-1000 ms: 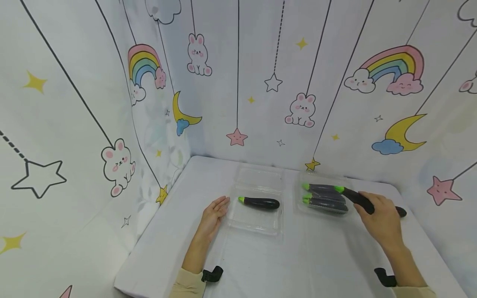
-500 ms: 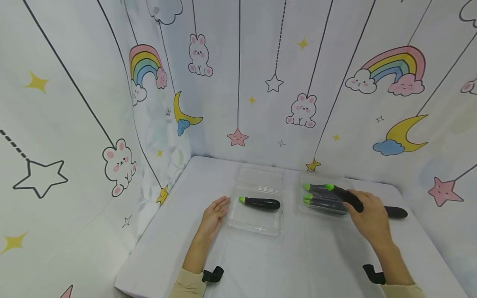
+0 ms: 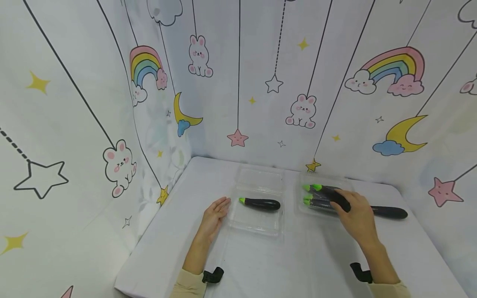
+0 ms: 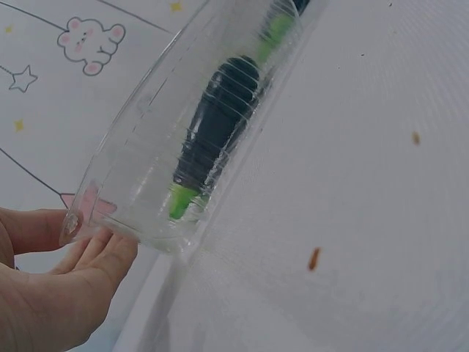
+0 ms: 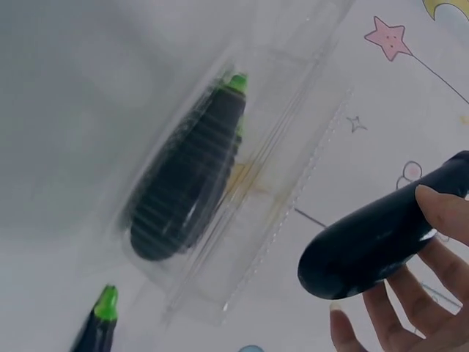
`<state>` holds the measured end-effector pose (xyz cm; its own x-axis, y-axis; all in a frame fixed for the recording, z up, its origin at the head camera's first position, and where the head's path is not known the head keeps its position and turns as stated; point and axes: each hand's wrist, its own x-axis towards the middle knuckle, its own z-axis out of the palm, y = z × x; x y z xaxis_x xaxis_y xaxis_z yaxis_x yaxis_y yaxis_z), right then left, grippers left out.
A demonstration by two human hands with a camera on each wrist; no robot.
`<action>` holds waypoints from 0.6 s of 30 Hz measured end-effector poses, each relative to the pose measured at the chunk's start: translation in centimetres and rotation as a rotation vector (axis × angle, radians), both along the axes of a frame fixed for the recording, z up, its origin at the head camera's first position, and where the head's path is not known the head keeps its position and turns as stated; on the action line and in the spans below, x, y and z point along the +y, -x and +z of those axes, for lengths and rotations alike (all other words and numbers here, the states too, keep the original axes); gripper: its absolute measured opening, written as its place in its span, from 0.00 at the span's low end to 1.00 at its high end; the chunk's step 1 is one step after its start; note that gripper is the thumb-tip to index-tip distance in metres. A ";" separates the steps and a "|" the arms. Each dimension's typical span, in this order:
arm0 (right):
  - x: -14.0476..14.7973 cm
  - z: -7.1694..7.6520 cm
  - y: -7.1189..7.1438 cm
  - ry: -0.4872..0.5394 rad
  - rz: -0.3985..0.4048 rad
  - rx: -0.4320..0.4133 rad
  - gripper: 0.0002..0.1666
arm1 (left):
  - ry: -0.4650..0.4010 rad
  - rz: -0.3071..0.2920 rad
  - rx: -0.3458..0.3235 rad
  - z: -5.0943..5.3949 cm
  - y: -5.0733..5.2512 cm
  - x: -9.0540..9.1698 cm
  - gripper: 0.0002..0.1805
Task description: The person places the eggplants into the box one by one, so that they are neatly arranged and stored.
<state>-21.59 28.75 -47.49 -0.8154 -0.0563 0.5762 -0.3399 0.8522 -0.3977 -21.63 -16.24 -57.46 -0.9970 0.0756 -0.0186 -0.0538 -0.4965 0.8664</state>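
My right hand [image 3: 357, 215] grips a dark purple eggplant [image 3: 337, 198] with a green stem end, above the right clear plastic container [image 3: 344, 179]. In the right wrist view the thumb and fingers hold that eggplant [image 5: 366, 238] near one end. Several eggplants [image 3: 316, 203] lie in the right container, partly hidden by the hand. My left hand [image 3: 213, 215] rests against the left edge of another open clear container [image 3: 255, 229], its fingers straight; the left wrist view shows thumb and fingers [image 4: 110, 260] at its corner. One eggplant [image 3: 262, 203] lies inside that container.
A loose eggplant [image 3: 391, 212] lies on the white tabletop [image 3: 275, 265], right of the right container. Behind the table hangs a white cloth [image 3: 261, 111] printed with rabbits, stars and rainbows. Raised clear lids stand at the back of both containers.
My right hand has moved left with the eggplant, bringing it further over the right container. More of the loose eggplant shows behind it. My left hand stays in place.
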 end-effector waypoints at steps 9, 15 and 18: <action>-1.9 -0.6 -0.1 0.020 0.073 0.071 0.29 | 0.021 -0.019 -0.001 -0.1 0.0 0.0 0.31; -4.0 -1.0 -0.1 0.032 0.107 0.060 0.28 | 0.016 -0.008 -0.016 -0.1 -0.1 -0.2 0.31; -4.8 -1.0 -0.1 0.037 0.117 0.049 0.28 | 0.014 -0.007 -0.020 -0.1 -0.1 -0.2 0.30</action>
<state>-21.47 23.94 -48.54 -0.7754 -0.1276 0.6184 -0.4560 0.7907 -0.4086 -21.48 -16.40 -57.56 -0.9958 0.0819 -0.0397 -0.0746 -0.4840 0.8719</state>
